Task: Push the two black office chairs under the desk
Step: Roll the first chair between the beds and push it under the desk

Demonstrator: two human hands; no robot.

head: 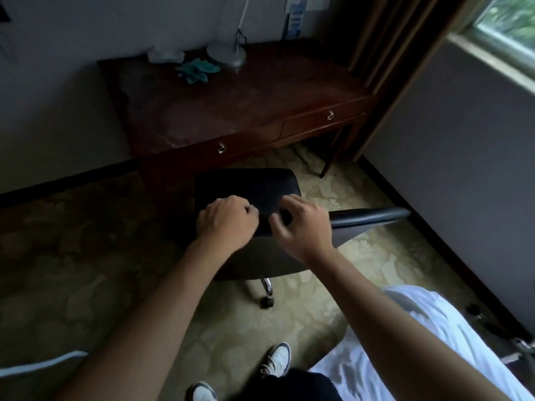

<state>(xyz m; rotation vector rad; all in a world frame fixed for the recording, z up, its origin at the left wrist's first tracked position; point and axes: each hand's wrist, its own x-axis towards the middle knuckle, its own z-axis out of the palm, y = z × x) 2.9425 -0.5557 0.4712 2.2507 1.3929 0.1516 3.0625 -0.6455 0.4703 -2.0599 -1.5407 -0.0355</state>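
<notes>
Both hands are on the top edge of a black chair's (249, 192) backrest (367, 217). The left hand (228, 224) is curled into a loose fist over the edge, fingers tucked down on the far side. The right hand (304, 227) sits just beside it, its fingers bent and pinching the same edge, thumb on the near side. The two hands are nearly touching.

The chair stands on the patterned carpet (86, 270) just in front of the desk, its seat pointing toward the gap below the drawers, the front of the seat close to the desk's near edge but not under it. A chrome leg with a black caster (267, 302) shows below the backrest on the near side.

The dark wooden tabletop (231, 102) runs against the far wall. At its far left lie a teal cloth (197, 70) and something pale beside it, with a round lamp base (227, 55) just right of them. Two drawers with ring pulls (221, 149) face the room.

Near right, by the wall, another caster (474, 309) pokes into sight; what it belongs to I cannot tell. The person's white sneakers (276, 360) stand on the carpet behind the chair.
</notes>
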